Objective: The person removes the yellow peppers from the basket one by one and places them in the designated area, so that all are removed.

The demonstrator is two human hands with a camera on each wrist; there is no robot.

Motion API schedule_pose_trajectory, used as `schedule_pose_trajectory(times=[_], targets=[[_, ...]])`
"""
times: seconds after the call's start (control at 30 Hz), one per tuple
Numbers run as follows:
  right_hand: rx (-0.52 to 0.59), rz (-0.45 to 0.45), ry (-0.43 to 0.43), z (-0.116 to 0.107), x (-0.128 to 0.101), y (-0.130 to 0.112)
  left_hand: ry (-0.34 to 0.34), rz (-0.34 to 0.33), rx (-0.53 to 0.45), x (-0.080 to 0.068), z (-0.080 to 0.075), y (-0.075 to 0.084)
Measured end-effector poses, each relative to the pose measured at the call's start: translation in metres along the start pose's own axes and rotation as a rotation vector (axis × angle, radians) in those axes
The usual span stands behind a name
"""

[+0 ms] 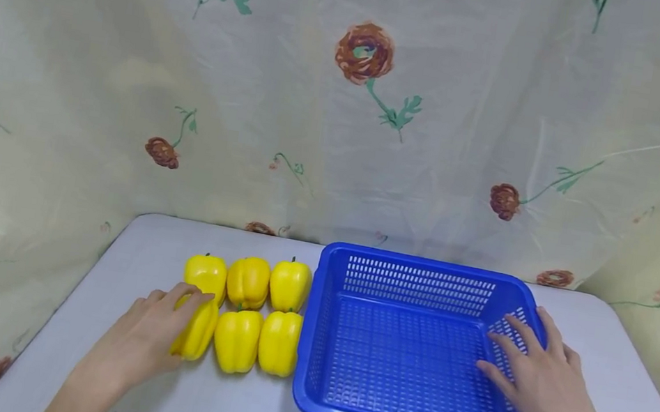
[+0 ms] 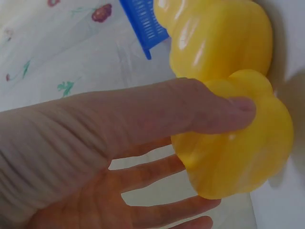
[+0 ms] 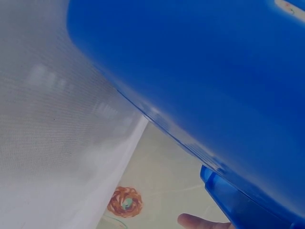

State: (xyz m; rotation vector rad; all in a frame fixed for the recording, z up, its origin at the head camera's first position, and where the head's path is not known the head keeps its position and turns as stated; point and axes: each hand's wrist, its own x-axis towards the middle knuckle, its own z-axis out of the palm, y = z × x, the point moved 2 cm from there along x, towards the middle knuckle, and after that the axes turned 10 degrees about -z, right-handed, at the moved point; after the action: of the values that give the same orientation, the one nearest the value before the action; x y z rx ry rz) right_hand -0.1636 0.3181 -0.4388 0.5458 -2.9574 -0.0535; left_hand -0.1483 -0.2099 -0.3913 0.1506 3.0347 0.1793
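A flowered curtain (image 1: 345, 95) fills the upper 2 thirds of the head view and wraps round both sides. Below it, a pale tabletop (image 1: 225, 409) spreads across the bottom of the frame.

A blue basket (image 1: 423, 265) with slotted walls sits at lower centre-right of the head view, its left wall just beside the peppers. In the right wrist view its blue wall (image 3: 200, 71) takes up the whole upper right, with the curtain's flower at the bottom centre.

The right hand (image 1: 534, 375) lies at the lower right of the head view, on the basket's right side: its fingers (image 1: 509, 330) are spread and nearly straight, draped over the rim onto the inner wall. It grips nothing.

The left hand (image 1: 150, 332) reaches in from the lower left, fingers curled loosely round the front-left pepper (image 1: 197, 332). In the left wrist view the thumb (image 2: 224, 112) presses on top of that pepper (image 2: 238, 157) while the other fingers pass beneath it, at the right of the frame.

6 yellow peppers stand in 2 rows of 3 at lower centre-left, just left of the basket. The held one is the nearest-left of the group and leans to the left; the pepper beside it (image 1: 236, 339) stands upright, touching it.
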Motion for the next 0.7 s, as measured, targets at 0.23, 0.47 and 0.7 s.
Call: schedule_pose_trajectory(times=[0.23,0.47,0.7], targets=[[-0.001,0.008,-0.002,-0.001,0.0,0.0,-0.019,0.013,0.004,0.0,0.008,-0.002],[0.001,0.007,-0.009,0.0,0.001,0.001,0.041,0.046,0.006,-0.003,0.015,-0.004],[-0.002,0.005,-0.006,0.001,0.001,0.001,0.059,0.05,0.002,-0.004,0.019,-0.003]])
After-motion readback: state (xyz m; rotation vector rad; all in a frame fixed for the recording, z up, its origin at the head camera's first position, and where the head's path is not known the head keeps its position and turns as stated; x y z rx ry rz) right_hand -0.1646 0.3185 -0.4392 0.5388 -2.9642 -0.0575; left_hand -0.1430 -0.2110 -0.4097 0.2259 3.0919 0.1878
